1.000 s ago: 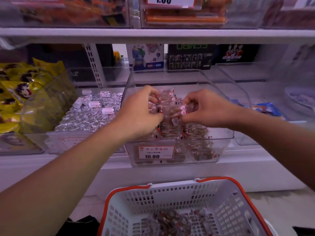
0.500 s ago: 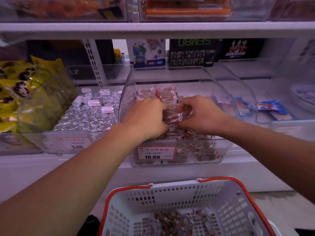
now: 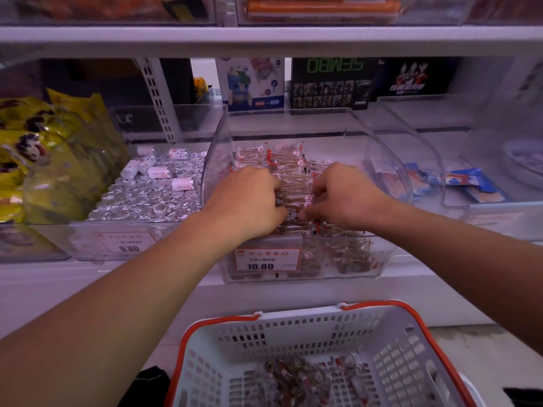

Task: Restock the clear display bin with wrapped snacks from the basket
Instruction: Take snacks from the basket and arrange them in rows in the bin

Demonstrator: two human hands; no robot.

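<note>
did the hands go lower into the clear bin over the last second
Yes. Against the 10.80 price tag, both the left hand and the right hand have sunk down onto the wrapped snacks in the clear bin.

Left of centre, a clear bin of foil candies (image 3: 147,198) carries a few white rolls (image 3: 158,172) on top, beside yellow bags (image 3: 44,154). Boxed toys (image 3: 329,83) stand at the shelf's back. Blue packets (image 3: 467,183) lie in the right-hand bin; an upper shelf (image 3: 264,39) spans above.
</note>
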